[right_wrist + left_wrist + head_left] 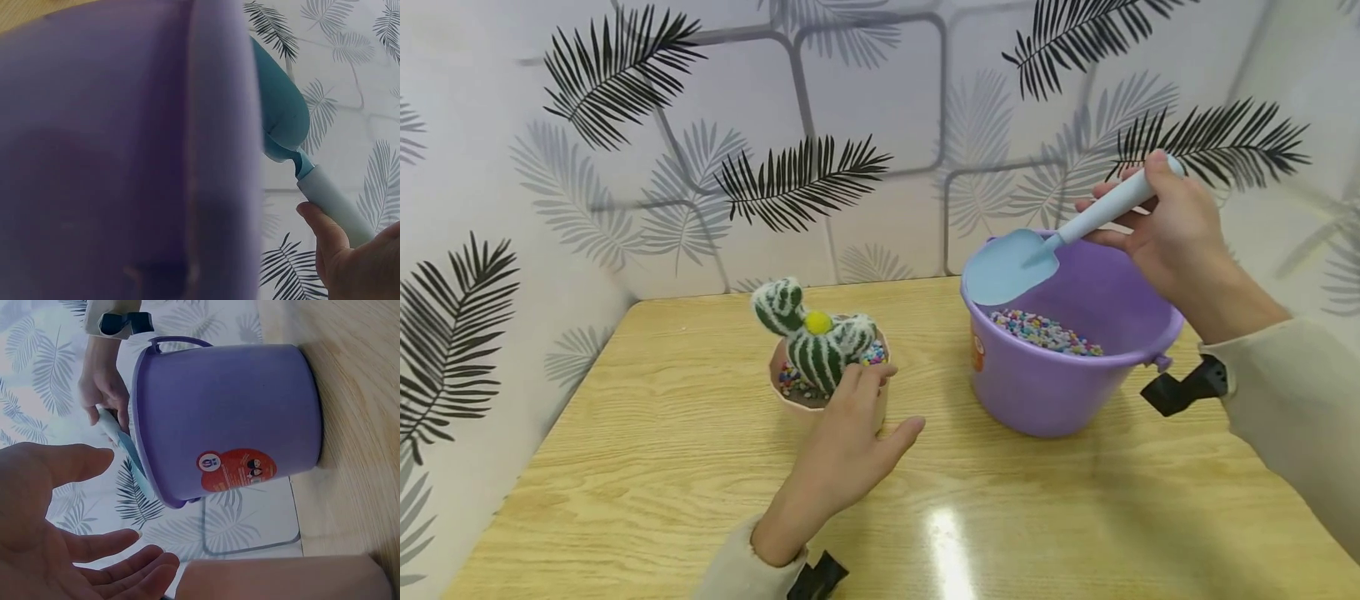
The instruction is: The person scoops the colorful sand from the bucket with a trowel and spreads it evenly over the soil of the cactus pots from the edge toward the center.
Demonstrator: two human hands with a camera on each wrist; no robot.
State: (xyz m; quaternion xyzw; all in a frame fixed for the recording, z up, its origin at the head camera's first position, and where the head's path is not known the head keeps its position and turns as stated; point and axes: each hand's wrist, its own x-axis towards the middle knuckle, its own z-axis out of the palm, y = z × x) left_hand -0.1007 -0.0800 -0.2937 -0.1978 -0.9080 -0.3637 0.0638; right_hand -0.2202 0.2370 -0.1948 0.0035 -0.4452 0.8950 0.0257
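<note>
My right hand [1180, 225] grips the white handle of a light blue scoop [1011, 267], thumb along its end. The scoop's blade is tilted over the left side of a purple bucket [1037, 387]. Small multicoloured beads [1045, 332] lie at the bottom of the bucket. My left hand [842, 450] has its fingers spread and relaxed at the near right rim of a pink pot [796, 410], holding nothing. In the pot stands a green and white fuzzy cactus [817, 360] with a yellow pompom [817, 322] and some beads around its base.
Pot and bucket stand side by side on a light wooden table [647, 467], the bucket to the right. Behind the table rises a pale wall [880, 100] with a leaf pattern. A red sticker [237, 470] marks the bucket's side.
</note>
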